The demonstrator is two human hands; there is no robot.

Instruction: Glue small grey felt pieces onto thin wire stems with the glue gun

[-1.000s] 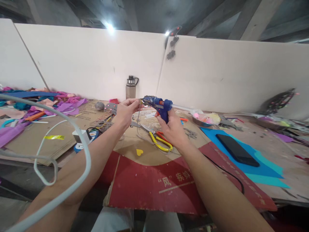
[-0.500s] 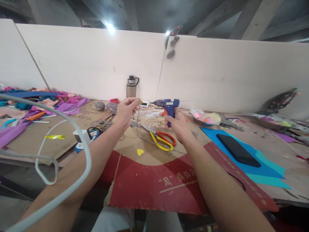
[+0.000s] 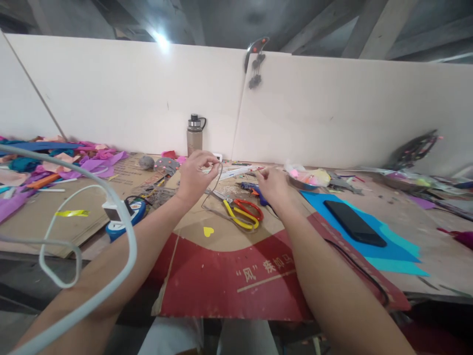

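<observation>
My left hand [image 3: 199, 176] is raised over the cardboard, with thumb and finger pinching the end of a thin grey cord [image 3: 204, 203]. The cord hangs down and trails across the board. To the right, my right hand [image 3: 274, 185] is closed at the fingertips; what they hold, if anything, is too small to make out. Below it lies a blue hot glue gun [image 3: 263, 197], partly hidden by that hand. Scissors with red and yellow handles [image 3: 240, 215] lie open between my arms. A yellow paper heart [image 3: 208, 231] rests nearer to me.
A white cable [image 3: 130, 246] loops in front of my left arm. At left are a blue tape measure [image 3: 138, 211] and coloured scraps [image 3: 66, 162]. A bottle [image 3: 194, 138] stands at the back. A black phone [image 3: 354, 223] lies on blue sheets [image 3: 395, 246] at right.
My right hand has let go of the glue gun, which has come down onto the table. Its fingers are now pinched above it. The view has shifted slightly right.
</observation>
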